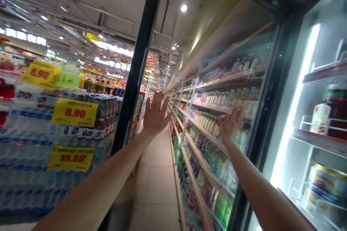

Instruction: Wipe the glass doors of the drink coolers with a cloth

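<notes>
The glass door (206, 54) with a black frame stands swung open in front of me, and the aisle shows through its pane. My left hand (156, 113) is spread flat against the glass near the door's free edge, fingers pointing up and holding nothing. Farther right, toward the hinge side, my right hand (231, 125) is at the pane with its fingers bent and smeared by motion. A small whitish patch shows beside its fingers; I cannot make out what it is.
At right is the lit cooler (295, 115), with wire-railed shelves holding a dark bottle (337, 112) and a can (326, 184). Stacked bottle packs (27, 155) with yellow price signs (74, 112) stand at left. Long drink shelves (206, 133) line the tiled aisle (158, 173) beyond the glass.
</notes>
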`<move>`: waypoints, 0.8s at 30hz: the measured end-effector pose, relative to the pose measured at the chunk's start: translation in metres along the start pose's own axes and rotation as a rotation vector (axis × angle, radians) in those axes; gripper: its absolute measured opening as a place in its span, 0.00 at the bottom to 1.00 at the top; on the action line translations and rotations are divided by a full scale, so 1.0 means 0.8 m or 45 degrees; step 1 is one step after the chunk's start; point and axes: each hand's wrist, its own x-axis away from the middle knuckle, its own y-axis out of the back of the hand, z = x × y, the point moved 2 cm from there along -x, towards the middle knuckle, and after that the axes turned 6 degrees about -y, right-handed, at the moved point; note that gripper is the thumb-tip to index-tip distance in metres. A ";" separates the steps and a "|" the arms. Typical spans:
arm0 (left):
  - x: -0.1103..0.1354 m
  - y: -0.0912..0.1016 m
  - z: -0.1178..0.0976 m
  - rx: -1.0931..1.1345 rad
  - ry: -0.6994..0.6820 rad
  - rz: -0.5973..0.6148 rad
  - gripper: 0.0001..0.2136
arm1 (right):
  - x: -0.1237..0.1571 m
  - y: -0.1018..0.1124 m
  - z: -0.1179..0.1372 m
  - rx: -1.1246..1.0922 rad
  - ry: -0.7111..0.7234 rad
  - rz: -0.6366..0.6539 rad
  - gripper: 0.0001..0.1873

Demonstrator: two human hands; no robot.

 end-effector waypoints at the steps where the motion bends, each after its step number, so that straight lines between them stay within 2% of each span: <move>1: 0.000 0.000 0.001 0.001 -0.005 -0.005 0.28 | 0.021 -0.004 0.018 -0.018 0.163 0.055 0.28; 4: 0.000 0.000 0.004 -0.010 -0.027 -0.016 0.28 | 0.075 -0.013 0.063 -0.067 0.746 0.248 0.25; 5: 0.000 0.000 0.005 -0.015 -0.037 -0.012 0.27 | 0.082 -0.013 0.063 -0.068 0.834 0.274 0.24; 6: 0.002 0.000 0.005 -0.021 -0.050 -0.008 0.27 | 0.082 -0.012 0.054 -0.057 0.826 0.264 0.24; 7: 0.003 -0.001 0.004 -0.026 -0.059 -0.005 0.27 | 0.075 -0.009 0.038 -0.039 0.717 0.212 0.24; 10: 0.009 -0.002 0.002 -0.016 -0.058 -0.013 0.27 | 0.048 0.003 -0.018 0.017 0.095 -0.034 0.27; 11: 0.011 -0.003 0.001 -0.006 -0.051 -0.018 0.27 | 0.047 0.006 -0.026 0.024 -0.055 -0.088 0.28; 12: 0.012 -0.003 0.000 0.002 -0.046 -0.020 0.28 | 0.052 0.007 -0.025 0.024 -0.117 -0.113 0.28; 13: 0.013 -0.004 0.000 0.005 -0.043 -0.018 0.28 | 0.062 0.007 -0.016 0.015 -0.070 -0.099 0.28; 14: 0.014 -0.004 0.000 0.002 -0.044 -0.013 0.29 | 0.077 0.006 0.001 -0.004 0.080 -0.041 0.28; 17: 0.020 -0.001 0.001 -0.027 -0.088 0.009 0.29 | 0.125 0.000 0.046 -0.073 0.692 0.207 0.25; 18: 0.025 0.001 0.000 -0.031 -0.132 0.020 0.29 | 0.133 0.000 0.047 -0.074 0.786 0.259 0.24; 19: 0.030 0.003 -0.001 -0.030 -0.183 0.031 0.30 | 0.134 0.001 0.038 -0.054 0.775 0.283 0.24; 20: 0.036 0.005 -0.003 -0.025 -0.228 0.040 0.30 | 0.128 0.004 0.021 -0.015 0.652 0.269 0.23; 23: 0.051 0.009 -0.007 -0.001 -0.252 0.061 0.30 | 0.099 0.019 -0.047 0.119 -0.052 0.094 0.27; 24: 0.054 0.010 -0.008 0.012 -0.234 0.063 0.30 | 0.096 0.022 -0.060 0.143 -0.237 0.042 0.28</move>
